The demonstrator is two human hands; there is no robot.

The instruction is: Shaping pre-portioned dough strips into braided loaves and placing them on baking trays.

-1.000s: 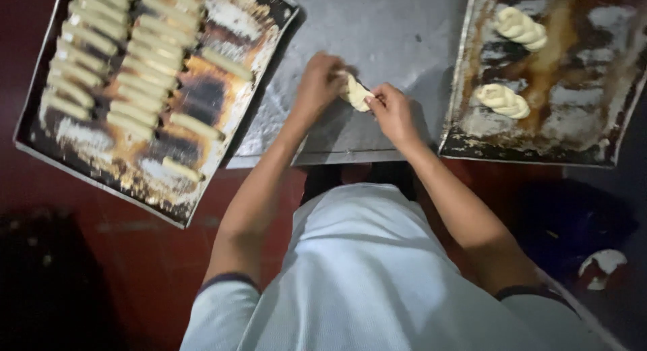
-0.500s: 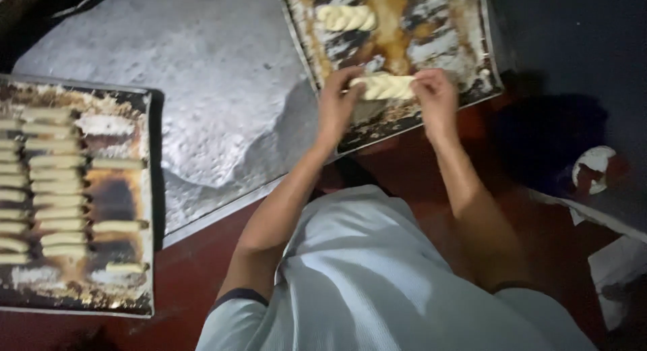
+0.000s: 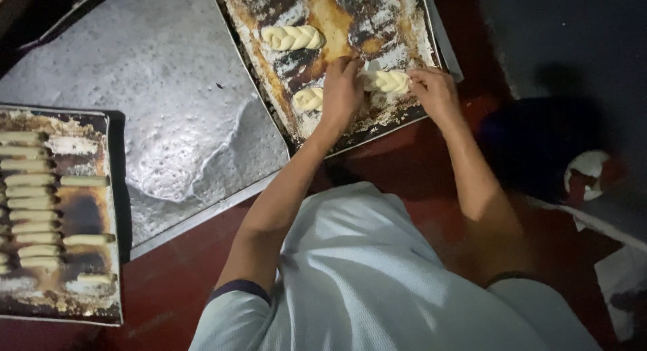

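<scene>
A braided piece of raw dough (image 3: 385, 80) is held at both ends over the stained baking tray (image 3: 404, 27) at one o'clock: the left hand (image 3: 342, 88) is closed on its left end and the right hand (image 3: 437, 91) is pinched on its right end, the dough lying on or just above the tray floor; which of the two cannot be told. No packages, labels or signs are seen. A second braid (image 3: 293, 37) lies at twelve o'clock on the same tray, well apart from the hands, and a third pale piece (image 3: 308, 99) is partly covered by the left hand, so its full shape is hidden. The tray's far end is cut off by the top edge. At nine o'clock a darker tray (image 3: 84, 216) carries rows of plain dough sticks (image 3: 30, 202), its left side cut off by the frame. Between the two trays a dull, flour-dusted metal sheet (image 3: 155, 101) is spread on the reddish bench (image 3: 168, 283). At three o'clock a dark round object with a white patch (image 3: 588, 172) is too dim to be made out. The lower view is filled by the person's pale shirt (image 3: 364, 283).
</scene>
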